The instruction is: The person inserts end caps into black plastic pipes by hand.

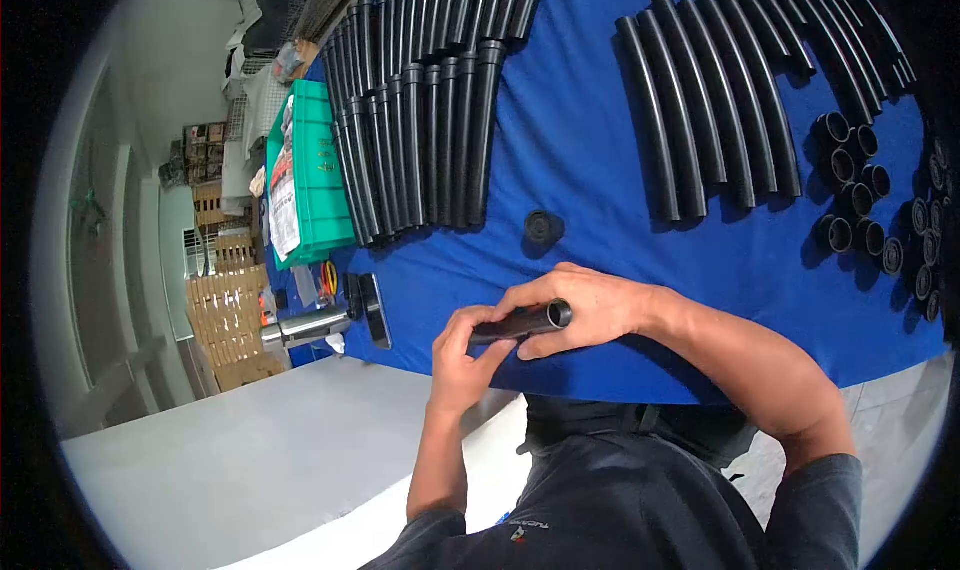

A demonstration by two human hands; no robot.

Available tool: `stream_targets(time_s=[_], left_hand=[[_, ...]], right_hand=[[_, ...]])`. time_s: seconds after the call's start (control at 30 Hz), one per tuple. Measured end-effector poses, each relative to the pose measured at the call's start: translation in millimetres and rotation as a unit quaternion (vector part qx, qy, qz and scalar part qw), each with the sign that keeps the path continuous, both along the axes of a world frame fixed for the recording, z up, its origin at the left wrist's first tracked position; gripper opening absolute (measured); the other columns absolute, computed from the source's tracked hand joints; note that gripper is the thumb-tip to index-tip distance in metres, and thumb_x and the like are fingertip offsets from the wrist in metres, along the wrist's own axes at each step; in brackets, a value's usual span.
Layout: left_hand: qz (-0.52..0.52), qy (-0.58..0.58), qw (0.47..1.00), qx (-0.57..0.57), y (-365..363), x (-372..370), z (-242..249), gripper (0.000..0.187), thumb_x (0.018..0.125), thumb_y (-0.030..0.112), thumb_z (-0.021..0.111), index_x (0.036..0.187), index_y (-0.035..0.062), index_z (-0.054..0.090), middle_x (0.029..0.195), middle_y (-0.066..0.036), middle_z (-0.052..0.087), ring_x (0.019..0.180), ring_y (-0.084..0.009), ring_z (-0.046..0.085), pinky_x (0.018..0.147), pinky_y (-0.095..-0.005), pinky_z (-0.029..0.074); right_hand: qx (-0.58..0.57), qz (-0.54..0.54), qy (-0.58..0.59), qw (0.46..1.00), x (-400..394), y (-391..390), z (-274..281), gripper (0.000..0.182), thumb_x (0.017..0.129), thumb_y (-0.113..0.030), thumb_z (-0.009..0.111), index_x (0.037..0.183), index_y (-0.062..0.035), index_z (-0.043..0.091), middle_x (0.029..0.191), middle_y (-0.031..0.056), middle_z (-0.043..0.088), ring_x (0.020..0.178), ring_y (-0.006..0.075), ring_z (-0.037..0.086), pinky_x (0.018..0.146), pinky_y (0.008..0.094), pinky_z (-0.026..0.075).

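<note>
A short length of black tube (pixel 522 325) is held between both hands near the table's front edge. Its open end points to the right, toward my right wrist. My left hand (pixel 462 355) is closed round the tube's left end, which the fingers partly cover. My right hand (pixel 585 308) curls over the tube from behind, with the thumb in front near its middle. Just beyond my hands a round black cap (pixel 541 228) rests on the blue cloth (pixel 570 150).
Rows of black tubes with collars (pixel 413 150) lie at the back left, beside a green crate (pixel 325 195). Long bare tubes (pixel 700 110) are on the right, with several black rings (pixel 857 199) and caps near them. A phone (pixel 376 312) and a steel tumbler (pixel 313 326) are at left.
</note>
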State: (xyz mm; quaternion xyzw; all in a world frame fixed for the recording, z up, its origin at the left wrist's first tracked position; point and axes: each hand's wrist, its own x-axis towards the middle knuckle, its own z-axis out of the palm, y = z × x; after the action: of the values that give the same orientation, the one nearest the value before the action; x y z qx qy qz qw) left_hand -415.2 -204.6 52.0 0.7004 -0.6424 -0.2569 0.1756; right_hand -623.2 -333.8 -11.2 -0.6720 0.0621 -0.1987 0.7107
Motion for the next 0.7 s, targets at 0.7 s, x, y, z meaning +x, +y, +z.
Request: stream_targets(time_s=[0.7], left_hand=[[0.171,0.465,0.864,-0.088,4,-23,1,0.037,0.102,0.026,0.061,0.131,0.0045,0.054,0.126,-0.020,0.067,0.119,-0.0316,0.063,0.107,-0.0502,0.046]], right_hand=[[-0.019,-0.022,0.020,0.999,7,4,-2,0.080,0.081,-0.044,0.081,0.145,-0.0063,0.051,0.088,0.0128,0.065,0.078,0.0246,0.065,0.076,0.0371,0.053]])
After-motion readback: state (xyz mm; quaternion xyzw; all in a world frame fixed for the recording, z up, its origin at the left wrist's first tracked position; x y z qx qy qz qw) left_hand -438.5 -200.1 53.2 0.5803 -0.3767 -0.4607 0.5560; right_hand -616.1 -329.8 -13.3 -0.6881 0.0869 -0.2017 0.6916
